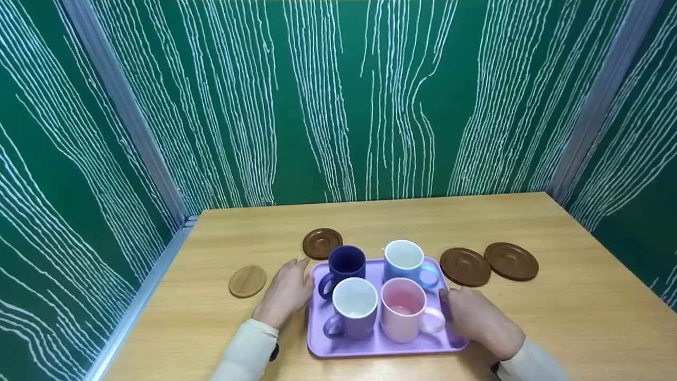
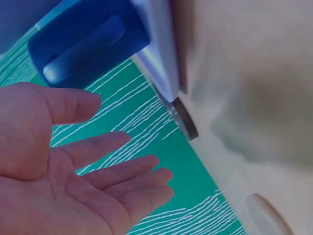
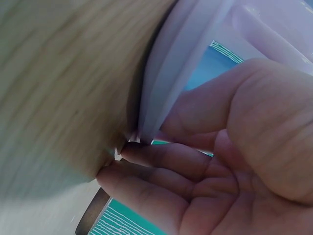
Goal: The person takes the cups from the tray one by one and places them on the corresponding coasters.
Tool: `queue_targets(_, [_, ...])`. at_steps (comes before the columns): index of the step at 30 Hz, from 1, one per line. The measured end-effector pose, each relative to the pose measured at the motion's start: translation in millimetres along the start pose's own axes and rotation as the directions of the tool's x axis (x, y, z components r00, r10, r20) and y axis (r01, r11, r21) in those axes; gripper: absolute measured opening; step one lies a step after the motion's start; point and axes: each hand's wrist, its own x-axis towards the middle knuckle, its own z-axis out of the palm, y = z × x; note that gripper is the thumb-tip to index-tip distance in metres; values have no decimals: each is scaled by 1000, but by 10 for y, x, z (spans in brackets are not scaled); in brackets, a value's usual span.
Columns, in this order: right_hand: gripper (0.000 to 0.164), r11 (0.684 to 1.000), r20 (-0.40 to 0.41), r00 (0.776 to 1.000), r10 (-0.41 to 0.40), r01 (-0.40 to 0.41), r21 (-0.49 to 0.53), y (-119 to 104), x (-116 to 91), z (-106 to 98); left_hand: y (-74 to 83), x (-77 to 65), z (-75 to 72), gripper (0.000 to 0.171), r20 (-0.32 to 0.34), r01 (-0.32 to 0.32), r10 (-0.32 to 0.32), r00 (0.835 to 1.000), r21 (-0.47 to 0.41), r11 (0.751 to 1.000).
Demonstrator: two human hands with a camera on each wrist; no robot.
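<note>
Wooden table (image 1: 185, 328); left hand (image 1: 287, 293) spread just beside purple tray (image 1: 378, 348), right hand (image 1: 481, 320) pinching its rim (image 3: 181, 61).

The tray (image 1: 391, 349) lies on the surface (image 1: 174, 338), bearing the back-left mug (image 1: 347, 264), back-right mug (image 1: 404, 264), front-left mug (image 1: 355, 312) and front-right mug (image 1: 402, 313). The rear coaster (image 1: 321, 243) lies behind its left corner; the left coaster (image 1: 247, 281), left of the left hand (image 1: 288, 291). Behind the right hand (image 1: 480, 317), the inner coaster (image 1: 465, 266) is just beside the outer coaster (image 1: 511, 261).
</note>
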Motion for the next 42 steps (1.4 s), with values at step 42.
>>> queue_targets(42, [16, 1000, 36, 999, 10, -9, -14, -39, 12, -10, 18, -410, 153, 44, 247, -82, 78, 966, 4, 997])
